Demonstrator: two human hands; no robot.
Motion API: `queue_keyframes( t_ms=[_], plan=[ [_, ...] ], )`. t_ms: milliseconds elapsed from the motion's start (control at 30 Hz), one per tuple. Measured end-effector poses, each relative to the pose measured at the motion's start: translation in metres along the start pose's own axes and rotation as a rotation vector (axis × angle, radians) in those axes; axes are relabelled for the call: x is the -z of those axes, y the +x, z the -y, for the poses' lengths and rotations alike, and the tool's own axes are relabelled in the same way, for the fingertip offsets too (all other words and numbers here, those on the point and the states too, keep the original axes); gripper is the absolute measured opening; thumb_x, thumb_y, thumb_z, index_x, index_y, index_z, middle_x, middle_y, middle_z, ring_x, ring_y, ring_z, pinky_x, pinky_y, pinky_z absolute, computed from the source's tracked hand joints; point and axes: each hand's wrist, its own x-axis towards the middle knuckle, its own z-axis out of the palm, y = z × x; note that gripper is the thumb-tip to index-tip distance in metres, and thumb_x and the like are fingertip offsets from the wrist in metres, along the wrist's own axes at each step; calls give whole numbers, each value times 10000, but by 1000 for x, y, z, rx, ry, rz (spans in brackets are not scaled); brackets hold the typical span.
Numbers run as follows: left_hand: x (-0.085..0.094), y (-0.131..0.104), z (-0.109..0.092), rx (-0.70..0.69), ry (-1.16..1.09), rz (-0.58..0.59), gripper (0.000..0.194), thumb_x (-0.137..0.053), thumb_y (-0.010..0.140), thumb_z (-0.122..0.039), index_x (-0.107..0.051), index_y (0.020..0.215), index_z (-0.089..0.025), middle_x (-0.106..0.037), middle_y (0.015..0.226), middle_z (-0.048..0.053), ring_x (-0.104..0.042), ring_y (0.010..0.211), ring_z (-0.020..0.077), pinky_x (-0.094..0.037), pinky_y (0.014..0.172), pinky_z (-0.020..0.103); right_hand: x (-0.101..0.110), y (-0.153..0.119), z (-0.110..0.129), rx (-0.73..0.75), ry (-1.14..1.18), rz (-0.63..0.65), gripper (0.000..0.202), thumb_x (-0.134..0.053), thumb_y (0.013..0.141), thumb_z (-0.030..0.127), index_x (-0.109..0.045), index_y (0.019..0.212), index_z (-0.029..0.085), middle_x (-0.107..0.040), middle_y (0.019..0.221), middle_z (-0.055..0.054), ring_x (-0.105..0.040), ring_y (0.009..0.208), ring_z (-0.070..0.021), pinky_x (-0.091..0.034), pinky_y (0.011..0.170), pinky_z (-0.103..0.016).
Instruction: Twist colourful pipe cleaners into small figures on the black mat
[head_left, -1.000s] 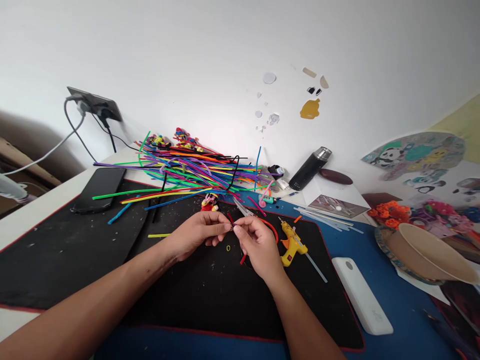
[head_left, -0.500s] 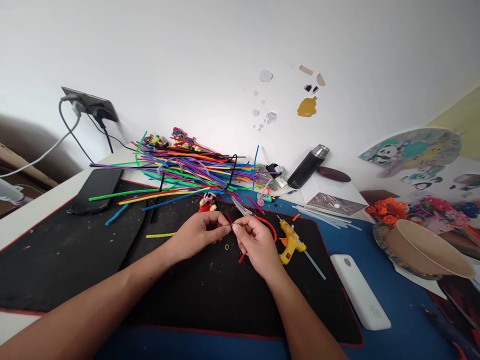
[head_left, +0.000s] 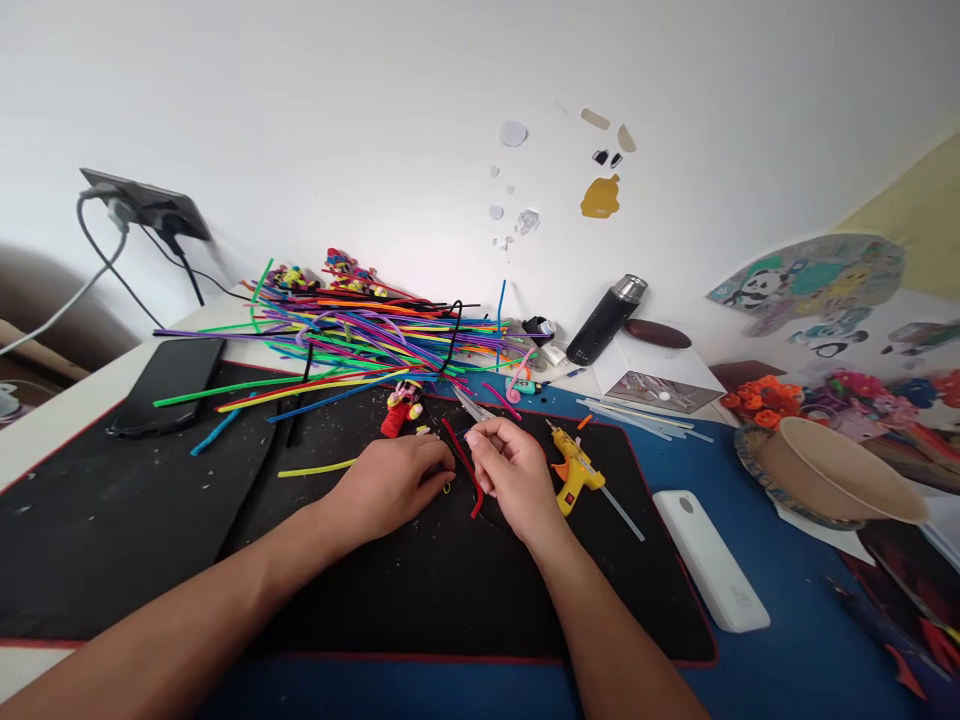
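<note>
My left hand (head_left: 401,480) rests low over the black mat (head_left: 420,590), its fingers bent near a tiny yellow ring (head_left: 447,489); whether it holds anything is hidden. To the right, my right hand (head_left: 510,475) is raised with thumb and forefinger pinched on a small dark piece (head_left: 466,436), too small to make out. A red pipe cleaner (head_left: 463,455) lies between the hands. Scissors (head_left: 471,405) lie behind and partly under my right hand. Just beyond my left hand is a small red figure (head_left: 396,415) with yellow and black parts.
Behind the hands spreads a pile of coloured pipe cleaners (head_left: 360,340). A yellow glue gun (head_left: 576,468) lies right of my right hand, with a white power bank (head_left: 711,560) farther right. A phone (head_left: 169,385) is at left; a black flask (head_left: 606,320) lies at the back.
My hands have moved apart. The left one has lowered toward the mat beside the yellow ring, while the right one remains pinched. More of the red pipe cleaner and the figure shows.
</note>
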Motion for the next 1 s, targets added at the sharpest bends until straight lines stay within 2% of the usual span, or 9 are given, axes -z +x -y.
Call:
queue_keyframes(
  t_ms=[200,367,800,1000],
  plan=[
    [-3,0,0,-31,168,108,80,-650,959,-286,-707,942,-233,-750,944,57,-694,877,257,-435,743,322,-1,-1,2,-3,0,-1,301,-698,901,485,-626,894,193,-520,560,71,-421,443,-85,-269,412,-215],
    [-4,0,-2,-20,239,151,64,-637,972,-228,-697,950,-219,-739,960,38,-707,895,253,-448,744,325,-2,-2,3,-13,5,12,271,-684,909,457,-622,894,194,-526,578,70,-424,447,-81,-280,419,-216],
    [-6,-1,1,-24,134,144,48,-651,944,-198,-659,905,-224,-706,929,10,-669,860,217,-440,735,301,-3,-3,4,-3,12,37,269,-666,919,458,-622,891,194,-543,599,68,-433,447,-82,-301,442,-234],
    [-9,-2,4,-69,56,131,74,-610,939,-171,-646,903,-225,-710,963,23,-664,894,215,-447,776,298,-3,-2,6,0,1,51,252,-662,923,437,-626,881,191,-527,597,67,-430,454,-83,-300,450,-239]
  ],
)
